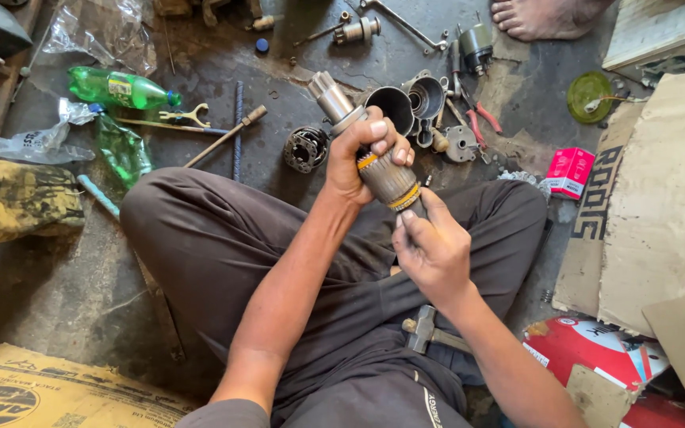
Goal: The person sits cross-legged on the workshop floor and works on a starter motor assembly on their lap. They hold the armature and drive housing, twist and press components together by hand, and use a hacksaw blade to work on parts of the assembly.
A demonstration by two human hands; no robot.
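The left hand (pixel 366 154) grips a motor armature (pixel 374 158), hiding its middle; the right hand (pixel 431 246) pinches its near end, fingertips covering the shaft there.

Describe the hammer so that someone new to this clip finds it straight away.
Start at the seated person's dark trousers filling the middle of the view. The hammer lies on the lap just below the right hand. Unlike the loose parts on the floor, it rests on cloth, with a small metal head on a handle.

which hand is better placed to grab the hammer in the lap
Probably the right hand: it only pinches the armature's lower end, just above the hammer. The left hand grips its body.
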